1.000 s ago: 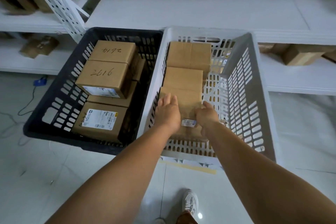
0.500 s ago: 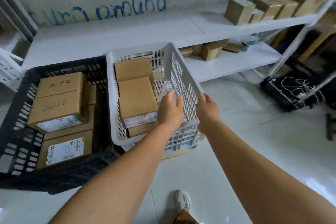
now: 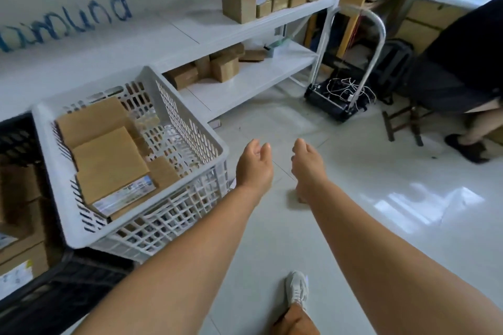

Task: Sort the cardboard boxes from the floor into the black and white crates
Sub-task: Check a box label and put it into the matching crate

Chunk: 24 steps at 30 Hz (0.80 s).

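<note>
Left hand (image 3: 254,164): empty, fingers loosely curled, held out over the bare floor (image 3: 353,185) just right of the white crate (image 3: 141,228).
Right hand (image 3: 307,162): empty too, relaxed, just beside the left but not touching it.
White crate: holds several cardboard boxes (image 3: 109,163) packed flat along its left side; its right half is free.
Black crate (image 3: 16,136): at the left edge, more boxes inside, mostly cut off.
Boxes on the floor: none in view here.
Handling: these look like stiff, taped, fairly light boxes with smooth faces; probably best clasped by two opposite sides, both hands for larger ones.
</note>
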{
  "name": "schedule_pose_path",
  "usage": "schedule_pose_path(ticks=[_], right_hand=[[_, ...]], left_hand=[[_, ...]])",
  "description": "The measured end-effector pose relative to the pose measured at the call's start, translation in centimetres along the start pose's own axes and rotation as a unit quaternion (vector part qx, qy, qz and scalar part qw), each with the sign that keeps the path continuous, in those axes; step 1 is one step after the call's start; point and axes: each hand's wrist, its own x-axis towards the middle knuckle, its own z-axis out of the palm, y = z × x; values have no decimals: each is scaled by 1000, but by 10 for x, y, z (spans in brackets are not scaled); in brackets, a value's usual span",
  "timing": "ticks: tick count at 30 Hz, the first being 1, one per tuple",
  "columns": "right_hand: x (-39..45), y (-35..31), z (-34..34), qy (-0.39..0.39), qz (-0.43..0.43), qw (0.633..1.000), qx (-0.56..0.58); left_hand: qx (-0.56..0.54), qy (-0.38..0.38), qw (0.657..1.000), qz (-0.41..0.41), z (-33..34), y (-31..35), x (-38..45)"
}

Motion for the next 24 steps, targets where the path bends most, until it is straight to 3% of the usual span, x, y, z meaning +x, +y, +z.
schedule_pose_path(ticks=[7,15,24], right_hand=[[83,5,-34,-6,33,999,-19],[205,-6,-44,-105,51,989,-92],[313,46,-4,-181,71,963,-187]], left_hand=[[-3,26,996,-83,66,-5,49],[-42,128,969,-209,134,-14,135],[-79,198,922,-324,162,-99,208]])
